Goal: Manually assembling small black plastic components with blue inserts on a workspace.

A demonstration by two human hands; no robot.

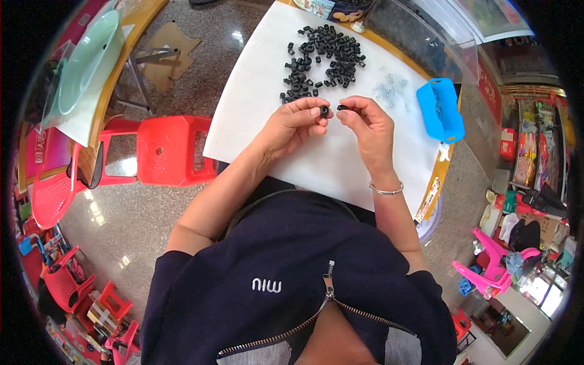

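Note:
Over the white tabletop my two hands are raised close together. My left hand (300, 120) pinches a small black cylindrical part (324, 111), its round open end showing. A second small black part (341, 107) sits between the thumb and forefinger of my right hand (370, 129), largely covered by the fingertips. A narrow gap separates the two parts. Just beyond my hands spreads a loose pile of similar black parts (340, 58). To the right of the pile lies a scatter of tiny clear or silvery pieces (390, 88), too small to name.
A blue plastic container (453, 125) stands at the table's right edge, holding small pieces. A clear plastic box (420, 33) is at the far right. Left of the white-covered table (243, 131) stands a red stool (170, 149). A pale green basin (91, 58) rests on another table.

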